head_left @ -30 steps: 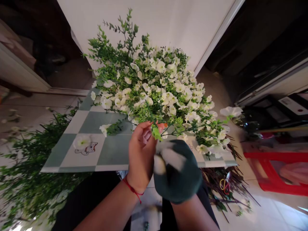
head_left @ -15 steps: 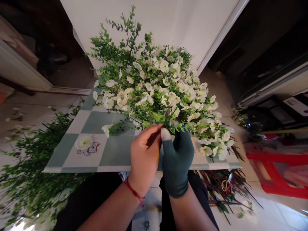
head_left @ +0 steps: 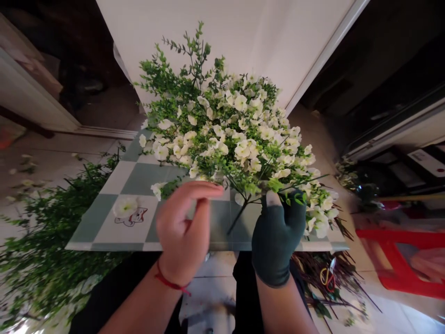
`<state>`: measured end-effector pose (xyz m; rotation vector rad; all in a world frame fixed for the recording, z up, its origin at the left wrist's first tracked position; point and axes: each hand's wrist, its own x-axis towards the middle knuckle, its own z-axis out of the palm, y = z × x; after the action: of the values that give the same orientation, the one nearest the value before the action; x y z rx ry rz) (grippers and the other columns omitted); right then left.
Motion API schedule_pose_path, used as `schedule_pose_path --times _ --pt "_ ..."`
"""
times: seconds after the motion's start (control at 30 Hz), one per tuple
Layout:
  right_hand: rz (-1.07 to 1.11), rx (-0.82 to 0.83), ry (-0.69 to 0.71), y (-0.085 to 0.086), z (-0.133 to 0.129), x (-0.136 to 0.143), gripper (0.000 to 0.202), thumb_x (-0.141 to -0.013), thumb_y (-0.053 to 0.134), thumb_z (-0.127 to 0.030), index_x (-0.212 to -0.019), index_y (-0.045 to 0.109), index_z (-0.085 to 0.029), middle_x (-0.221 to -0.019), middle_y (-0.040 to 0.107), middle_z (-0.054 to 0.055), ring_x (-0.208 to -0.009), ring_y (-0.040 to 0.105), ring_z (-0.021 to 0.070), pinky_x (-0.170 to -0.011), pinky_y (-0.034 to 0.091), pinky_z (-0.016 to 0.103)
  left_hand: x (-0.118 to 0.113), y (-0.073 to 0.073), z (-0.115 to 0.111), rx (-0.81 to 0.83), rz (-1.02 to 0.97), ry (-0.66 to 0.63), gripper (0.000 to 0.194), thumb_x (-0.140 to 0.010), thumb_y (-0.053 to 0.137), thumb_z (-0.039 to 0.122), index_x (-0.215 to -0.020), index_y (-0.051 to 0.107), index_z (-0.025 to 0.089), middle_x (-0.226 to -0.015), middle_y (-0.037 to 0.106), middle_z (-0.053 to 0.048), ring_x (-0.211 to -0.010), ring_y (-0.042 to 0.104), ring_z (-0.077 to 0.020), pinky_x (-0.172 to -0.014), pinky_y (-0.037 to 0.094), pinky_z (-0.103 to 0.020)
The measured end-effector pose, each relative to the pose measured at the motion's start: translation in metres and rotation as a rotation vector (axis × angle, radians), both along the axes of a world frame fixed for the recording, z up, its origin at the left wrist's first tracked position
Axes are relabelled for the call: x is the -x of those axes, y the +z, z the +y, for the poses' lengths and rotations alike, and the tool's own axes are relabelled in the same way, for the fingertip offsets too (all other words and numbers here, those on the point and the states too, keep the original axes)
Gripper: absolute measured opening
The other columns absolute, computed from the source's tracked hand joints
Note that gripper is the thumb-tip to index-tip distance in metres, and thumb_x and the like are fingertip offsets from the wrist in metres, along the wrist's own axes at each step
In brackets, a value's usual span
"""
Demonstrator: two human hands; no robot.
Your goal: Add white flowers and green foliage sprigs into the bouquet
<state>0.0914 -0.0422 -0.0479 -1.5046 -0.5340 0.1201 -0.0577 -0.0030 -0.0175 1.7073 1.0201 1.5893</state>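
Note:
My left hand (head_left: 187,215), bare with a red cord at the wrist, hovers over the front of the table. Its fingers are bent together, the thumb sits a little apart, and I see nothing in its grasp. My right hand (head_left: 280,232) wears a dark green glove with a pale thumb tip. Its thumb and fingers close on a leafy green sprig (head_left: 274,184). Between the hands, a dark branching stem (head_left: 239,213) slants over the tabletop. Behind them spreads a large heap of white flowers (head_left: 241,149) with small green leaves.
The table has a green-and-white checked top (head_left: 153,232), with a loose white flower (head_left: 125,206) at left. Leafy branches (head_left: 66,222) lie on the floor at left. At right are scissors (head_left: 327,276) on brown stems (head_left: 313,264) and a red plastic stool (head_left: 385,260).
My hands have parted: the left moved left and came off the greenery, the right moved right with the sprig. The dark branching stem now shows between them.

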Motion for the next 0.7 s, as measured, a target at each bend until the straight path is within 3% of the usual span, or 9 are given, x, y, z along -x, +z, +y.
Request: schedule_pose_path --times 0.07,0.13,0.23,0.33,0.53,0.6,0.7 --pt "-0.006 -0.029 0.016 -0.001 0.0 0.0 0.03 -0.093 0.078 -0.045 -0.111 0.075 -0.021 -0.109 0.079 0.003 -0.102 0.071 0.0192 -0.098 0.057 0.037 0.019 -0.003 0.019 0.074 0.174 0.219 0.03 -0.105 0.061 0.01 -0.11 0.082 0.031 -0.111 0.084 0.002 -0.103 0.08 -0.0215 -0.098 0.064 -0.04" --pt "-0.028 -0.048 0.044 -0.001 0.001 0.0 0.025 -0.092 0.08 -0.043 -0.104 0.074 -0.022 -0.101 0.077 0.001 -0.096 0.07 0.0178 -0.094 0.058 0.035 0.036 -0.009 0.04 0.122 0.465 0.305 0.027 -0.104 0.063 0.015 -0.119 0.08 0.03 -0.122 0.083 -0.002 -0.117 0.077 -0.0285 -0.108 0.062 -0.048" --pt "-0.053 -0.063 0.097 0.0 0.002 0.002 0.027 -0.09 0.082 -0.044 -0.105 0.075 -0.022 -0.101 0.08 0.003 -0.096 0.073 0.0187 -0.093 0.06 0.036 0.05 -0.019 0.062 0.133 0.854 0.253 0.032 -0.103 0.066 0.017 -0.132 0.078 0.021 -0.131 0.081 -0.013 -0.13 0.072 -0.0402 -0.115 0.056 -0.059" --pt "-0.05 -0.028 0.152 -0.001 0.001 0.004 0.036 -0.087 0.087 -0.05 -0.107 0.078 -0.022 -0.102 0.083 0.005 -0.093 0.075 0.0201 -0.09 0.061 0.037 0.05 -0.026 0.07 0.19 1.041 0.203 0.035 -0.105 0.066 0.018 -0.139 0.075 0.018 -0.136 0.08 -0.017 -0.131 0.072 -0.044 -0.113 0.055 -0.064" --pt "-0.004 -0.02 0.179 0.0 -0.001 0.005 0.04 -0.085 0.088 -0.057 -0.1 0.08 -0.021 -0.095 0.083 0.004 -0.086 0.074 0.0202 -0.081 0.059 0.035 0.047 -0.027 0.073 0.054 0.964 0.215 0.024 -0.102 0.065 0.013 -0.12 0.077 0.023 -0.117 0.082 -0.011 -0.113 0.077 -0.037 -0.104 0.057 -0.058" --pt "0.022 -0.026 0.172 0.001 -0.001 0.006 0.039 -0.086 0.088 -0.056 -0.102 0.081 -0.021 -0.098 0.084 0.004 -0.089 0.074 0.0203 -0.084 0.06 0.035 0.047 -0.024 0.07 -0.081 0.803 0.259 0.024 -0.103 0.064 0.017 -0.123 0.076 0.023 -0.117 0.079 -0.013 -0.113 0.076 -0.0363 -0.103 0.06 -0.057" --pt "0.053 -0.04 0.177 0.001 0.0 0.007 0.034 -0.088 0.087 -0.052 -0.104 0.082 -0.022 -0.102 0.085 0.004 -0.091 0.076 0.0201 -0.084 0.061 0.035 0.041 -0.015 0.055 -0.276 0.45 0.294 0.023 -0.106 0.068 0.021 -0.128 0.074 0.026 -0.121 0.076 -0.011 -0.12 0.073 -0.0315 -0.114 0.058 -0.055"
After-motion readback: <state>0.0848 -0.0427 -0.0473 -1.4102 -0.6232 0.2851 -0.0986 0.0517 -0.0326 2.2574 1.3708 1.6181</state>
